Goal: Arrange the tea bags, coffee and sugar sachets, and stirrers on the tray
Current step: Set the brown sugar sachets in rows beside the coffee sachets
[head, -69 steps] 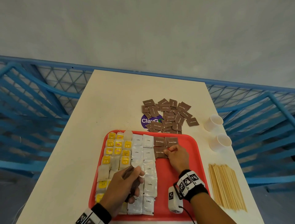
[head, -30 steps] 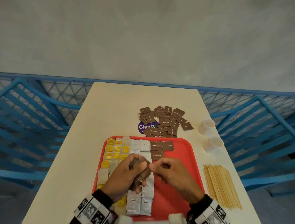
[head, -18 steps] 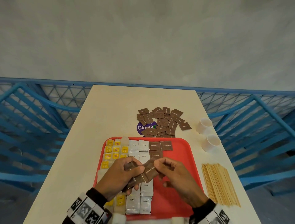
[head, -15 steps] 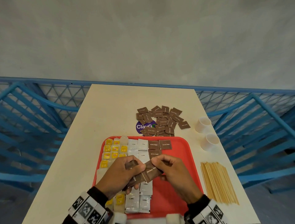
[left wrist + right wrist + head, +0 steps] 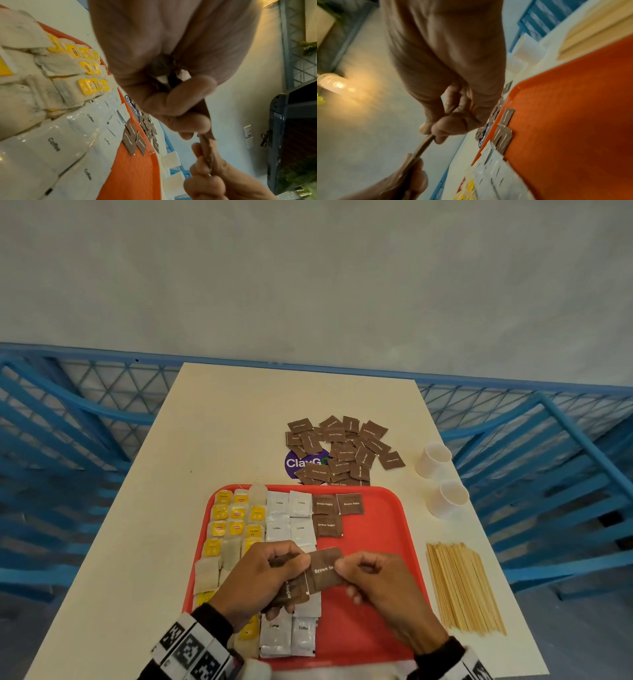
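Note:
Above the red tray [image 5: 376, 546], my left hand [image 5: 274, 575] grips a small stack of brown sugar sachets [image 5: 291, 594]. My right hand [image 5: 347, 577] pinches the right end of the top brown sugar sachet [image 5: 323, 570], which still overlaps the stack. The wrist views show this sachet [image 5: 205, 148] [image 5: 423, 146] edge-on between the two hands. On the tray lie tea bags [image 5: 236, 513] with yellow tags at the left, white coffee sachets [image 5: 289, 515] beside them, and three sugar sachets [image 5: 329, 515] at the far middle. Wooden stirrers [image 5: 462, 587] lie on the table right of the tray.
A loose pile of brown sugar sachets [image 5: 342, 450] lies on the table beyond the tray, partly over a purple sticker [image 5: 298, 462]. Two white cups [image 5: 442, 481] stand at the right edge. The tray's right half is bare red. Blue railings surround the table.
My right hand left the sugar sachets laid on the tray and came back to my left hand. It now pinches the top sachet of the stack and draws it slightly rightward.

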Demonstrator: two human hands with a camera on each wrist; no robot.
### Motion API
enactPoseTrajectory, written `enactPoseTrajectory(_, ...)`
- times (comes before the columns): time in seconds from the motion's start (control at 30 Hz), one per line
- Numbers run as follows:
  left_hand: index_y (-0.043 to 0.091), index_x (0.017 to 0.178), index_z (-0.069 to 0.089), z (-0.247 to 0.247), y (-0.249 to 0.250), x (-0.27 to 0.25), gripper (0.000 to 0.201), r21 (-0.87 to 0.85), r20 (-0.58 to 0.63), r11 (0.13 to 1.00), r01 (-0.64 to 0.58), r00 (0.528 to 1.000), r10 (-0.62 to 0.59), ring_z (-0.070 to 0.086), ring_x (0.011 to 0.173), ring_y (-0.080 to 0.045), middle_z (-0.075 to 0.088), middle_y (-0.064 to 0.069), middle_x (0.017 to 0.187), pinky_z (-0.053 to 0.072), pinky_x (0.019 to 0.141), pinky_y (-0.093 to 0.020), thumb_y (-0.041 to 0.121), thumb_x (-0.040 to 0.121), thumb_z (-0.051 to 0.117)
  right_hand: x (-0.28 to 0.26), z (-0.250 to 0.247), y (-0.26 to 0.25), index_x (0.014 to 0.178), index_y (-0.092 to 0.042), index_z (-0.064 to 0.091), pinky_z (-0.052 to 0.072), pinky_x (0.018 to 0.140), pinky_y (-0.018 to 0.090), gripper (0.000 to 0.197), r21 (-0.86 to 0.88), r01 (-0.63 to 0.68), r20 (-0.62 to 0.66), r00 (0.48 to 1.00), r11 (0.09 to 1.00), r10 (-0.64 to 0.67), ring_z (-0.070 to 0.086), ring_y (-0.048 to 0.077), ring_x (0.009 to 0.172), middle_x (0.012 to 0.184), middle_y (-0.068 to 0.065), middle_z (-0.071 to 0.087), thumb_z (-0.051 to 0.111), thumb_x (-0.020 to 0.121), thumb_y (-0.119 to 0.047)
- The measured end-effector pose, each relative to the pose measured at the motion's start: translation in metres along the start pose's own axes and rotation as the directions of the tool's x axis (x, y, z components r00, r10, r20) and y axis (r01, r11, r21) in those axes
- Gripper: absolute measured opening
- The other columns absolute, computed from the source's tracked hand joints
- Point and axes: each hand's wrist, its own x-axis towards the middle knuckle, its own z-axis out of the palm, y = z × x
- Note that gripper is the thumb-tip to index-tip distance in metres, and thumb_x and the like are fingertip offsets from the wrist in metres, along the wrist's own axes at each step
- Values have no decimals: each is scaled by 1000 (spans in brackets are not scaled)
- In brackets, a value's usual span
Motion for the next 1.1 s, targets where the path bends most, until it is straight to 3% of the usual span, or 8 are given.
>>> enactPoseTrajectory(0.17,15,81,67,-3,-3,10,20,-28,50,999,38,998,-37,58,48,-25,67,-14,69,36,34,-19,27,96,62,13,-13,0,90,-4,73,46,53,19,28,-90,4,17,1000,996,-2,58,9,59,72,8,70,80,76,-27)
enactPoseTrajectory(0.23,16,82,67,-2,-5,14,19,-46,65,997,56,996,-53,57,48,-25,66,-13,67,35,33,-18,27,96,62,17,-10,2,98,-6,74,47,55,19,21,-118,-10,90,996,993,20,60,9,66,82,11,73,77,83,-21)
enactPoseTrajectory(0.3,12,85,67,0,-5,19,20,-53,40,996,70,997,-68,57,49,-25,65,-11,66,35,34,-19,28,97,61,22,-9,5,93,-5,74,44,53,17,12,-125,-10,100,995,992,22,57,7,59,72,5,69,74,86,-14)
enactPoseTrajectory(0.5,4,91,68,-10,-17,13,27,-55,-80,992,113,990,-117,57,52,-24,65,-12,68,38,42,-23,28,99,59,89,-53,20,84,-11,76,39,48,14,7,-196,-98,-232,971,976,51,47,7,50,56,-3,58,75,87,-17)
enactPoseTrajectory(0.57,2,91,68,-13,-21,5,28,-72,-75,989,132,988,-137,53,50,-23,64,-11,65,39,47,-26,27,99,59,112,-64,27,78,-13,74,39,49,14,11,-258,-129,-266,962,957,58,46,8,51,56,0,56,75,87,-20)
enactPoseTrajectory(0.73,-5,94,67,-14,-23,-6,28,-115,-94,979,170,979,-181,50,47,-20,62,-15,67,39,36,-21,22,98,59,143,-72,44,77,-10,73,42,48,16,19,-430,-203,-355,934,879,42,52,10,49,52,-1,59,76,86,-26)
enactPoseTrajectory(0.9,-3,92,68,-13,-23,-8,27,-128,-90,977,169,979,-181,49,46,-21,60,-14,64,39,35,-21,21,98,59,154,-72,55,75,-13,66,55,71,32,27,-491,-241,-444,896,837,-2,66,19,69,70,1,70,83,75,-33)
enactPoseTrajectory(1.1,-8,93,65,-14,-20,-9,28,-152,-81,979,133,986,-146,43,46,-20,55,-19,68,38,34,-21,18,98,58,149,-64,54,91,-14,60,42,65,26,30,-560,-179,-412,907,809,-85,61,16,82,88,-3,65,81,77,-31)
